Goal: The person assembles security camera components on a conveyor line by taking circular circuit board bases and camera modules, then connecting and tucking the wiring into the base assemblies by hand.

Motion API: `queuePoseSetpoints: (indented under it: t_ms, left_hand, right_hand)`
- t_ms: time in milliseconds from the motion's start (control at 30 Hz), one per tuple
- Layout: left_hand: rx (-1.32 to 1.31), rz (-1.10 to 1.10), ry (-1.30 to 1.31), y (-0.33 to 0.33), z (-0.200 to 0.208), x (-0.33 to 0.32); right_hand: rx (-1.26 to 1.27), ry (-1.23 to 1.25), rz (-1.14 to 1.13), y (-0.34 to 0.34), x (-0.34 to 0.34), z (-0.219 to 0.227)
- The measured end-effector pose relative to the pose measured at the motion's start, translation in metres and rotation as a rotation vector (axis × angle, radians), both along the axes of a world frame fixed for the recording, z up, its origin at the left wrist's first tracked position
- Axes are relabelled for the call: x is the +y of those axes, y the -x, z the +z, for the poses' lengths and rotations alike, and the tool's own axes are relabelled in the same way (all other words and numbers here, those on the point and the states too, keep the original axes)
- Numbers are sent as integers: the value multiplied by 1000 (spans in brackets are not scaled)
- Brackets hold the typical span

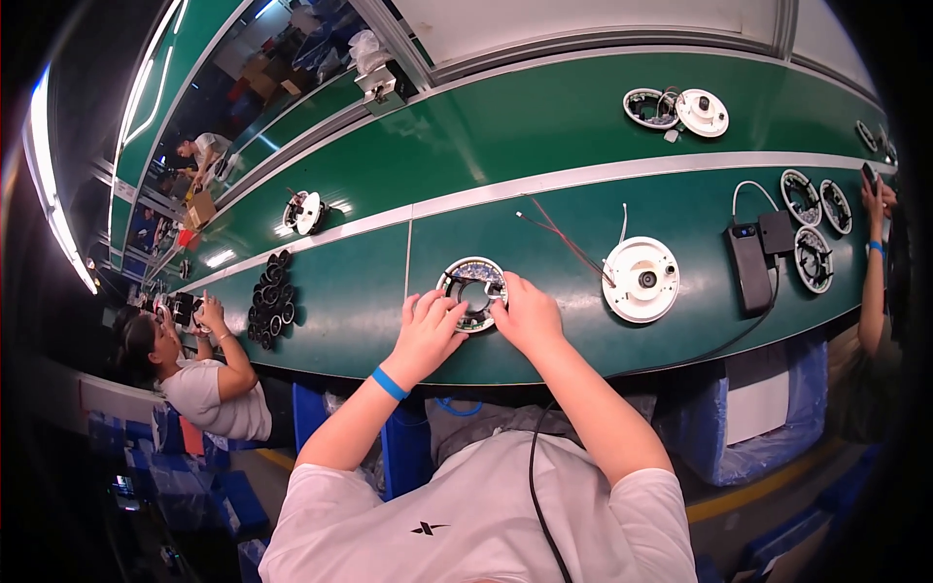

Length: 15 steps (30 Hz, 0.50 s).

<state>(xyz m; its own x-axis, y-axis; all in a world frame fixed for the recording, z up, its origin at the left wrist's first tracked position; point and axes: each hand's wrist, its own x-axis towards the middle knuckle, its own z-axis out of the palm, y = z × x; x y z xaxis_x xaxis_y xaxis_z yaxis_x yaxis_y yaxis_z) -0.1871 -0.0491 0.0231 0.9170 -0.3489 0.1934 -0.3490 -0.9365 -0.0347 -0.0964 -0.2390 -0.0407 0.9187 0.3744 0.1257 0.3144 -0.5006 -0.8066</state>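
In front of me a round white ring housing (473, 264), with a circuit board and black parts inside, is held on the green workbench. My left hand (428, 325), a blue band at its wrist, has its fingers curled over the left and near rim. My right hand (531, 313) grips the right rim, its thumb reaching toward the inside; whatever small part lies under these fingertips is hidden. To the right lies a white round cover (640, 291) with a dark lens in its middle and thin red and black wires trailing off its far left side.
A black box device (749, 269) with a cable stands at the right, near several ring housings (814, 259). Black rings (271, 301) are heaped at the left. More assemblies (702, 113) sit on the far belt. Co-workers sit at both sides; a blue crate (714, 432) is below right.
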Motion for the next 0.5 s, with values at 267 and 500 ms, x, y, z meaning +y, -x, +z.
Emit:
queuePoseSetpoints:
  t_ms: [267,500]
  left_hand:
    - [-180,43,-52,10,-17,-17]
    - [-156,74,-16,7,-21,-22]
  right_hand:
    - [-171,-20,-23,-1,-1,-3]
    - [-44,-2,-6,0,-2,-3]
